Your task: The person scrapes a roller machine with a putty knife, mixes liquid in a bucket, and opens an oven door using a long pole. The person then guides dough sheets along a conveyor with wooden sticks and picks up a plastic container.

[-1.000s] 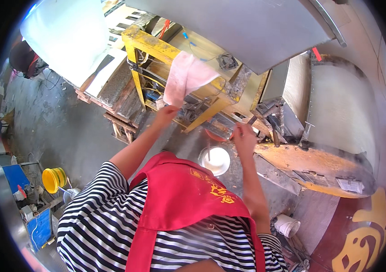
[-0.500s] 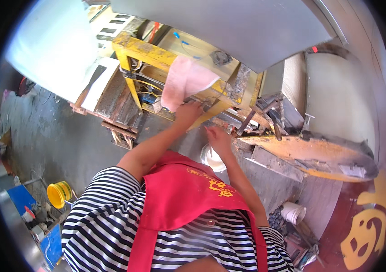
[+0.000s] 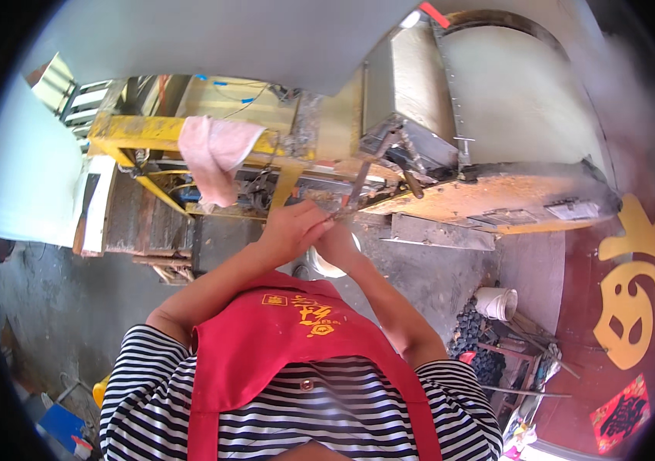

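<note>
— What do the hands hold at the machine?

— The left hand point(image 3: 290, 227) is curled shut around a thin metal rod point(image 3: 354, 192) that slants up toward the grey metal housing point(image 3: 412, 100); the rod sits just in front of the yellow frame point(image 3: 139, 132). The right hand point(image 3: 337, 240) presses against the left from below, its grip hidden, so I cannot tell whether it clasps anything.

— And around them?

— A pink cloth point(image 3: 216, 157) hangs over the frame's bar, left of the hands. A white bowl point(image 3: 326, 265) shows just beneath the right wrist. A white bucket point(image 3: 497, 302) stands on the floor to the right, well apart.
</note>
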Action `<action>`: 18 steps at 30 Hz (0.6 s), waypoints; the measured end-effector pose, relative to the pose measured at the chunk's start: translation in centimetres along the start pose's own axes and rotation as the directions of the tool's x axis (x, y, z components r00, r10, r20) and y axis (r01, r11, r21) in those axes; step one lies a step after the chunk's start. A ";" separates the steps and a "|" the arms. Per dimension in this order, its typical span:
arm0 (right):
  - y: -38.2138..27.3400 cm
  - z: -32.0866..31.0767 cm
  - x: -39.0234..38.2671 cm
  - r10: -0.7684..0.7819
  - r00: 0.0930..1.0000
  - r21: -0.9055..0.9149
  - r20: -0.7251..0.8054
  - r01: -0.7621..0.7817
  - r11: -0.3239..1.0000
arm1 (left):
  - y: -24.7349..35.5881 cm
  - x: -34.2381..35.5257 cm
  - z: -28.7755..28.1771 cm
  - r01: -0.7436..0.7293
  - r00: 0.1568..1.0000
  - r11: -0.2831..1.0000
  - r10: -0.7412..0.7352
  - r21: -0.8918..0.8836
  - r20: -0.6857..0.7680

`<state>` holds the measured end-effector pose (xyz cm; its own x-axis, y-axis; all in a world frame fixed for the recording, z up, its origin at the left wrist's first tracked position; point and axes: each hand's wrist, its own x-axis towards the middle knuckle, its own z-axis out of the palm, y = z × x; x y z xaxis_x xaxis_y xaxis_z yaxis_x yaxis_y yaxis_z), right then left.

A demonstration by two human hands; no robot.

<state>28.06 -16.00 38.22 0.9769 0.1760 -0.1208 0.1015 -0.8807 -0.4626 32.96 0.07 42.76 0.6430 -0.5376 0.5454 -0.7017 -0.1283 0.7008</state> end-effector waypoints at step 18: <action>14.9 -23.8 -14.4 0.275 0.406 0.246 -0.871 -0.124 0.961 | -2.9 0.0 4.7 0.537 0.784 0.646 -0.620 -0.543 0.038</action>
<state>20.01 -42.17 53.98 0.5883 -0.5538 0.5892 -0.0695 -0.7605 -0.6456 33.56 -3.50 38.61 0.9272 -0.3738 -0.0241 0.0585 0.0810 0.9950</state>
